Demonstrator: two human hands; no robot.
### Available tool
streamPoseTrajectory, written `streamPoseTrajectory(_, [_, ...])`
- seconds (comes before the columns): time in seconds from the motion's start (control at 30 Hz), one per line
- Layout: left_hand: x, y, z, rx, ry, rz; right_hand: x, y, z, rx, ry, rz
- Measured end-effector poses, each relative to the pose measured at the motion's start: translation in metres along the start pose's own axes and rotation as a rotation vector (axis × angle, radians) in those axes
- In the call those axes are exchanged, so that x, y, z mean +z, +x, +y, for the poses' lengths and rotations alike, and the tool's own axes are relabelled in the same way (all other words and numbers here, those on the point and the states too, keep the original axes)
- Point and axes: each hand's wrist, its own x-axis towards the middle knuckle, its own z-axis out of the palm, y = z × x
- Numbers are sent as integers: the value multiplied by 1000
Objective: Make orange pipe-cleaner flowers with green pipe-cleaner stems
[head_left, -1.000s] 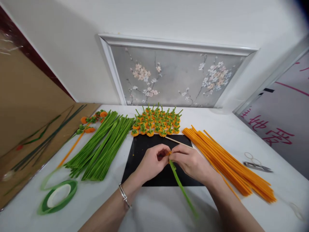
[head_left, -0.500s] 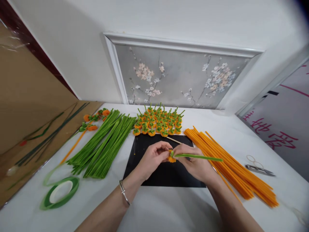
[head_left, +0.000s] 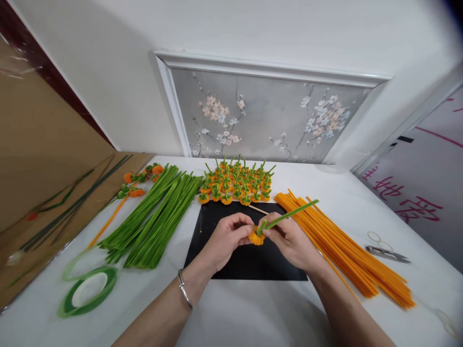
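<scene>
Orange flower: The small orange flower (head_left: 256, 238) is between the two hands, over the black mat (head_left: 253, 267).
Left hand: The left hand (head_left: 227, 239) is curled up, with its thumb and fingertips pinched on the side of the flower.
Right hand: The right hand (head_left: 290, 242) is almost closed too. Its thumb and finger seem to pinch the green stick (head_left: 297, 210) right by the flower, but the tips are partly hidden.
Green stick: The long end points up and away to the right, over the right hand. A short green end pokes up from the flower.
Good pinch: Hold the flower softly, so the fluffy part does not get squashed.
Good bend: Let the left hand stop the flower from turning. The right hand should bend the stick snug and close to the middle, a little at a time.
Watch out: A hard tug could pull the flower out of shape.
</scene>
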Motion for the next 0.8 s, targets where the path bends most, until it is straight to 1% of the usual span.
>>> streamPoseTrajectory(0.1, [-1, 1, -2, -17, 3, -19, -4, 1, -6, -18, -61, -115])
streamPoseTrajectory(0.17, [-2, 2, -3, -33, 29, -28, -6, 1, -8, -54, -77, -192])
streamPoseTrajectory(0.27, [-3, 2, -3, -60, 65, -59, -7, 0, -7, -105, -63, -203])
streamPoseTrajectory(0.47, [-2, -2, 2, -100, 70, -177, -2, 1, -8, -66, -15, -75])
streamPoseTrajectory(0.63, [4, -4, 0, -134, -55, -176, 7, 1, -6, -96, -33, 63])
streamPoseTrajectory(0.7, [5, -4, 0, -123, -56, -173, 11, 1, -3, -127, -45, 136])
streamPoseTrajectory(0.8, [4, -6, 2, -97, -8, -162, 16, 0, 0, -137, -37, 221])
